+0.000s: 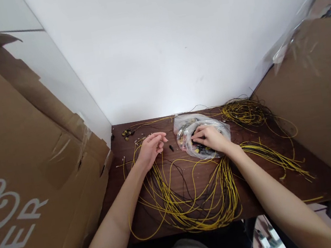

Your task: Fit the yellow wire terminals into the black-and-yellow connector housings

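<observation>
Nearest, a big loop of yellow and black wires [212, 223] hangs at the table's edge [260, 208], below both hands. The left hand [153, 147] has its fingers bent close by the loop's end; I can't tell if they pinch anything. The right hand [210, 137] has its fingertips close together over the plastic bag [182, 120]; what they hold is hidden. A small black bit [171, 148] lies between the hands. Some wires look sorted in bunches, but the far pile [242, 112] looks messy, and I can't tell how many are done.

Brown cardboard [14, 143] flanks the dark table [322, 185] on both sides.
</observation>
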`<state>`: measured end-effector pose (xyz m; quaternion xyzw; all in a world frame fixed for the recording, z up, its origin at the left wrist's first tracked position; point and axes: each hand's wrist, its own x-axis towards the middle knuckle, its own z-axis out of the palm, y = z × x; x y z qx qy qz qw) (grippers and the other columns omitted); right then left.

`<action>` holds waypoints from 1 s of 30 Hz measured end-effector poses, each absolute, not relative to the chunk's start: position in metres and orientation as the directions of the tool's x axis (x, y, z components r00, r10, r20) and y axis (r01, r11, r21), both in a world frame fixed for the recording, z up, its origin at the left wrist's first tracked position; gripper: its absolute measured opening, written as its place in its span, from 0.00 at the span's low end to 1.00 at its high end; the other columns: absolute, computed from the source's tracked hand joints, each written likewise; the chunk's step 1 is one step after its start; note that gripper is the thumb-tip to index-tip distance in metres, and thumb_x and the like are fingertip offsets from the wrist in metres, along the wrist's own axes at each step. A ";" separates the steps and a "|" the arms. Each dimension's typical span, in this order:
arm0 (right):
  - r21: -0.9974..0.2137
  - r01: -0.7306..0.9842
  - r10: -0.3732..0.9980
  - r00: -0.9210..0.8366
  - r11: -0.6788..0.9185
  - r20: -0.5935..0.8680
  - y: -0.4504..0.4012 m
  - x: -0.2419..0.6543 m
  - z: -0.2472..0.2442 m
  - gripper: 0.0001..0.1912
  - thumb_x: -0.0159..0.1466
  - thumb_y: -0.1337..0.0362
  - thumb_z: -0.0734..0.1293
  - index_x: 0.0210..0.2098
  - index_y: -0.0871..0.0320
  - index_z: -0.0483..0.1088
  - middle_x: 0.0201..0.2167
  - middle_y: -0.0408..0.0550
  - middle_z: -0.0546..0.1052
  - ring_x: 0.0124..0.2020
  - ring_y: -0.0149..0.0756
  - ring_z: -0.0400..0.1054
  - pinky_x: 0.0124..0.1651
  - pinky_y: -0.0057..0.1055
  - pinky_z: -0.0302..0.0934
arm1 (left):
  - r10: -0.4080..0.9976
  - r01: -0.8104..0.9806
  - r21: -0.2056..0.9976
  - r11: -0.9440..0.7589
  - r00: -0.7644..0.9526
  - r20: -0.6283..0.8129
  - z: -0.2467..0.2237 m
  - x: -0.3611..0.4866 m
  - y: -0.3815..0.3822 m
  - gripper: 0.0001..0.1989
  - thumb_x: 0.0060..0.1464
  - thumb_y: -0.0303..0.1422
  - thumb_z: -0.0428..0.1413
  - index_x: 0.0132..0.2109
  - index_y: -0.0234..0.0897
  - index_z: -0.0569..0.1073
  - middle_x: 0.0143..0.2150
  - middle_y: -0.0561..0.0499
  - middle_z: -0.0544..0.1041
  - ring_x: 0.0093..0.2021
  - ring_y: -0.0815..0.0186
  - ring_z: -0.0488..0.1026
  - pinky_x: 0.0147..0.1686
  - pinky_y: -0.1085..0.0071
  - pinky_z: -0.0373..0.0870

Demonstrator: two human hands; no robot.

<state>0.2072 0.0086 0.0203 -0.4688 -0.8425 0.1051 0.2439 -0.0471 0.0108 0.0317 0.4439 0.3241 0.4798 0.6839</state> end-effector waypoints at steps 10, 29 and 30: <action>-0.491 0.692 0.848 -0.430 0.530 0.309 0.005 0.203 0.030 0.08 0.59 0.64 0.65 0.26 0.59 0.73 0.27 0.46 0.74 0.30 0.34 0.67 0.35 0.30 0.58 | 0.942 -0.225 0.974 -0.001 0.326 0.076 0.022 -0.027 0.003 0.08 0.47 0.31 0.57 0.35 0.32 0.74 0.27 0.50 0.71 0.21 0.76 0.56 0.20 0.77 0.49; -0.865 0.321 0.918 -0.230 0.386 0.324 -0.007 0.161 0.022 0.14 0.57 0.55 0.66 0.28 0.61 0.73 0.26 0.46 0.74 0.28 0.33 0.67 0.35 0.31 0.61 | 0.925 0.020 0.975 -0.221 0.322 0.203 0.017 -0.019 0.000 0.10 0.45 0.31 0.61 0.37 0.34 0.72 0.30 0.50 0.75 0.31 0.68 0.71 0.35 0.71 0.64; -0.862 0.328 0.918 -0.232 0.386 0.322 -0.008 0.160 0.020 0.14 0.57 0.54 0.66 0.28 0.61 0.74 0.26 0.46 0.74 0.28 0.32 0.66 0.34 0.31 0.61 | 0.927 0.014 0.975 -0.220 0.316 0.204 0.016 -0.019 0.000 0.09 0.45 0.31 0.61 0.36 0.34 0.73 0.30 0.50 0.75 0.32 0.68 0.71 0.35 0.71 0.64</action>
